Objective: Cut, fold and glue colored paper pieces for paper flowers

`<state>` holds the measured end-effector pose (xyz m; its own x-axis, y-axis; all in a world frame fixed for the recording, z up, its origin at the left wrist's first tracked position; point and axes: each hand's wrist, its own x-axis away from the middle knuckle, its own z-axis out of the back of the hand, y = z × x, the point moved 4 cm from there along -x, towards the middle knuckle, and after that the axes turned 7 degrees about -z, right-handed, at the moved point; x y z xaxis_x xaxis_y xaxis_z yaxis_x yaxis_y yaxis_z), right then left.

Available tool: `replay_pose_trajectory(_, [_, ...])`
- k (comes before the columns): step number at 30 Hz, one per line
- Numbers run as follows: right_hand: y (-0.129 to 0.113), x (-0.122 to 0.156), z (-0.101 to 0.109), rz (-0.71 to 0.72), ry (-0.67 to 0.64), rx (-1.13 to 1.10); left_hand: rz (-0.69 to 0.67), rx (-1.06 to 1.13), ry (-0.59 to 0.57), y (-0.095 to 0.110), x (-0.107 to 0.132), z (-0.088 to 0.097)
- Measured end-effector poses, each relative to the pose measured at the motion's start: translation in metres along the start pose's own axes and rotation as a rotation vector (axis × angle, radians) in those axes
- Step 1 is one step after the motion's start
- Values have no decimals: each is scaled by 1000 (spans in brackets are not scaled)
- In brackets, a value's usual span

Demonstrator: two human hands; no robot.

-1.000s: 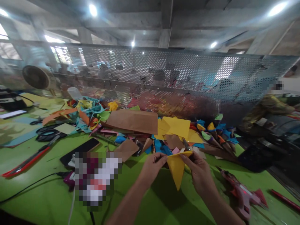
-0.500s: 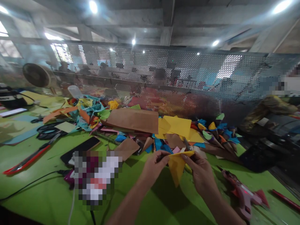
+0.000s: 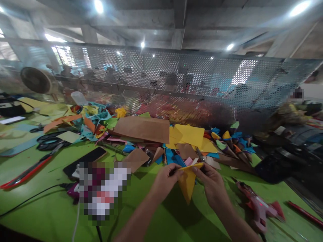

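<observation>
A yellow paper piece (image 3: 187,181), folded to a downward point, hangs between my two hands above the green table (image 3: 50,215). My left hand (image 3: 165,179) pinches its top left edge with closed fingers. At the top right edge my right hand (image 3: 212,183) pinches it too. Both hands are low in the middle of the view, nearly touching each other.
A heap of coloured paper scraps and brown sheets (image 3: 143,129) lies behind the hands. Small paper cones (image 3: 229,143) lie right of it. A pink glue gun (image 3: 257,208) lies at the right, a phone (image 3: 85,159), scissors (image 3: 49,143) and a red tool (image 3: 24,171) at the left. A perforated metal screen (image 3: 176,84) bounds the table's far side.
The yellow paper has been folded narrower, and my two hands have drawn closer together. The view has shifted slightly.
</observation>
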<state>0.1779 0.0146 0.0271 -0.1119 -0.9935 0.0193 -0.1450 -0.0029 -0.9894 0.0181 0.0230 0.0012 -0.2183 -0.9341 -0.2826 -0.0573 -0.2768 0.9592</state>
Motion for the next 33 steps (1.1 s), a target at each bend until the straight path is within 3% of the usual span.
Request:
replay_pose_trajectory(14, [4, 2, -3, -10, -29, 0, -55, -134, 51, 0, 2, 0])
replay_pose_trajectory(21, [10, 5, -17, -145, -232, 129, -71, -195, 182, 3, 1, 8])
replay_pose_trajectory(28, [17, -1, -9, -132, -224, 147, 12, 9, 109, 7, -1, 7])
replay_pose_trajectory(33, [15, 2, -9, -152, -240, 96, 30, -17, 104, 7, -1, 8])
